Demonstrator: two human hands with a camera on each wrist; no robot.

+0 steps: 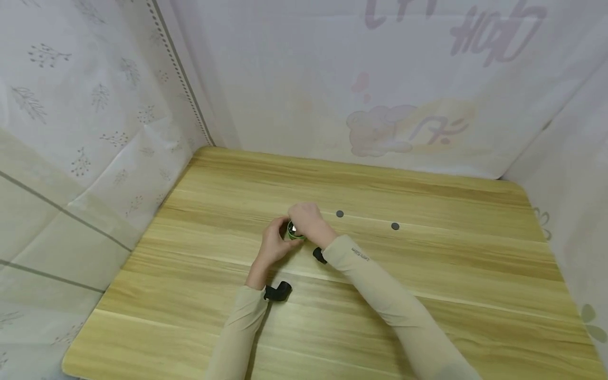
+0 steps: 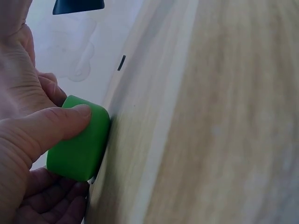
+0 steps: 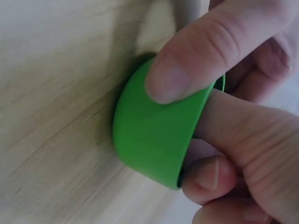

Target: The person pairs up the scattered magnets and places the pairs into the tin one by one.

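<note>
A small green cup [image 1: 293,237] with a dark inside and a bright spot in it stands on the wooden table. My left hand [image 1: 274,244] grips the cup, its thumb [image 2: 65,126] pressed on the outer wall of the green cup [image 2: 81,151]. Over the cup's mouth is my right hand [image 1: 310,220], with one digit [image 3: 233,121] reaching inside past the rim. Other fingers of that hand curl near the rim in the right wrist view. Whether they pinch anything inside is hidden by the cup wall.
Two dark round discs [image 1: 339,214] [image 1: 395,226] lie on the table [image 1: 451,264] to the right of the hands. Black wrist cameras [image 1: 280,291] sit below both wrists. Patterned white curtains [image 1: 285,79] hang behind the table and at its sides.
</note>
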